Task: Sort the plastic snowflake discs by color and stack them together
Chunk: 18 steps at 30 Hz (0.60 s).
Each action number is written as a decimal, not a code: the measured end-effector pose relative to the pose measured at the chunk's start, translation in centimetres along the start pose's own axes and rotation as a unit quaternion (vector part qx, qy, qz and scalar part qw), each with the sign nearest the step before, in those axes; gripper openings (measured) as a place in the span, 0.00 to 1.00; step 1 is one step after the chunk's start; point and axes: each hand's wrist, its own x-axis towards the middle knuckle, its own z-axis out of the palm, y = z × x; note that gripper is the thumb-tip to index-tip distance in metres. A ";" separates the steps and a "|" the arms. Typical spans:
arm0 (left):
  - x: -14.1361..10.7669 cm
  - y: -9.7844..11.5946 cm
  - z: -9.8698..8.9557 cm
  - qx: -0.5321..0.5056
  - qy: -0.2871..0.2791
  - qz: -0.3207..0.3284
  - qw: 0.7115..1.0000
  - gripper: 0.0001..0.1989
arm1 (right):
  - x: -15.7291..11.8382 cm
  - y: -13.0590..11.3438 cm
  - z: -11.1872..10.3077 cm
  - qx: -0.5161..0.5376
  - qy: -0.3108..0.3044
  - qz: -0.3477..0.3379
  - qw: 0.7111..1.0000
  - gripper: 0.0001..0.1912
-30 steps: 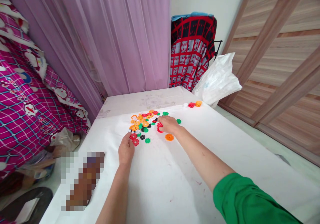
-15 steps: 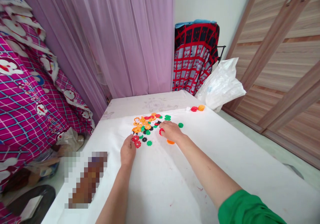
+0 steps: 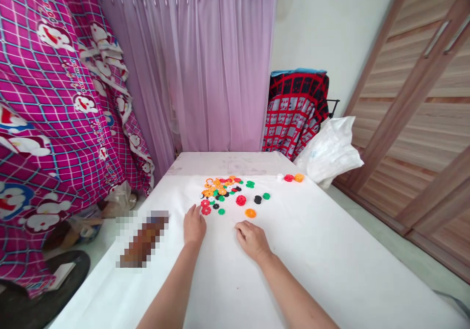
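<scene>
A heap of small plastic flower-shaped discs in orange, white, black, green and red lies on the white table. My left hand rests open at the heap's near left edge, fingertips beside the red discs. Closer to me, my right hand lies on the cloth with its fingers curled in and nothing visible in them. In front of it is an orange disc pile. Past that stand a red pile, a black pile and green ones apart from the heap.
White, red and orange pieces sit at the table's far right edge, near a white plastic bag. A pixelated brown object lies at the left. Beyond the white table hang purple curtains; a wooden wardrobe stands right.
My right hand has drawn back toward me, away from the discs. A black pile now shows between the red and green ones. My left hand stays by the heap; the view has tilted up.
</scene>
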 end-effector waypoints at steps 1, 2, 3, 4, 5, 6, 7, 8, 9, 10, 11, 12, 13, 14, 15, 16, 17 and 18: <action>-0.4 0.1 -0.1 0.011 -0.003 0.002 1.000 0.22 | -0.2 0.0 -0.2 -0.002 -0.002 0.007 1.000 0.13; -0.7 0.2 -0.3 0.021 -0.006 0.003 1.000 0.22 | -0.3 0.0 -0.3 -0.005 -0.004 0.013 1.000 0.13; -1.0 0.3 -0.4 0.031 -0.009 0.004 0.999 0.22 | -0.5 -0.1 -0.5 -0.009 -0.007 0.019 1.000 0.13; -1.2 0.4 -0.5 0.040 -0.011 0.004 0.999 0.22 | -0.6 -0.1 -0.7 -0.012 -0.008 0.027 1.000 0.13; -1.5 0.5 -0.5 0.048 -0.013 0.005 0.999 0.21 | -0.8 -0.1 -0.8 -0.015 -0.008 0.037 0.999 0.13; -1.6 0.5 -0.6 0.055 -0.015 0.005 0.998 0.21 | -0.9 -0.1 -0.9 -0.016 -0.007 0.047 0.999 0.13; -1.7 0.6 -0.7 0.061 -0.017 0.006 0.998 0.20 | -1.1 -0.1 -0.9 -0.014 -0.004 0.056 0.998 0.13; -1.8 0.6 -0.7 0.067 -0.019 0.007 0.998 0.20 | -1.2 -0.1 -0.9 -0.011 0.000 0.063 0.998 0.13; -1.9 0.6 -0.8 0.072 -0.021 0.007 0.997 0.20 | -1.3 -0.1 -1.0 -0.007 0.002 0.067 0.998 0.12; -1.9 0.6 -0.8 0.078 -0.024 0.007 0.997 0.20 | -1.4 -0.1 -1.0 -0.002 0.003 0.069 0.998 0.12; -1.9 0.6 -0.8 0.083 -0.027 0.006 0.996 0.20 | -1.5 -0.1 -1.0 0.002 0.003 0.070 0.998 0.12; -2.0 0.6 -0.8 0.089 -0.031 0.006 0.996 0.20 | -1.5 -0.1 -1.0 0.006 0.003 0.071 0.997 0.12; -2.0 0.6 -0.9 0.094 -0.036 0.005 0.995 0.20 | -1.5 -0.1 -0.9 0.009 0.002 0.072 0.997 0.12; -2.0 0.6 -0.8 0.099 -0.041 0.004 0.994 0.21 | -1.5 0.0 -0.9 0.011 0.002 0.074 0.997 0.12; -1.9 0.6 -0.8 0.104 -0.048 0.004 0.993 0.22 | -1.5 0.0 -0.9 0.013 0.002 0.076 0.997 0.12; -1.9 0.6 -0.8 0.108 -0.056 0.004 0.993 0.22 | -1.5 0.0 -0.9 0.013 0.003 0.077 0.997 0.11; -1.7 0.6 -0.8 0.112 -0.065 0.004 0.992 0.23 | -1.5 0.0 -0.8 0.015 0.003 0.076 0.997 0.11; -1.6 0.6 -0.7 0.114 -0.074 0.006 0.991 0.24 | -1.5 0.0 -0.8 0.016 0.004 0.074 0.997 0.11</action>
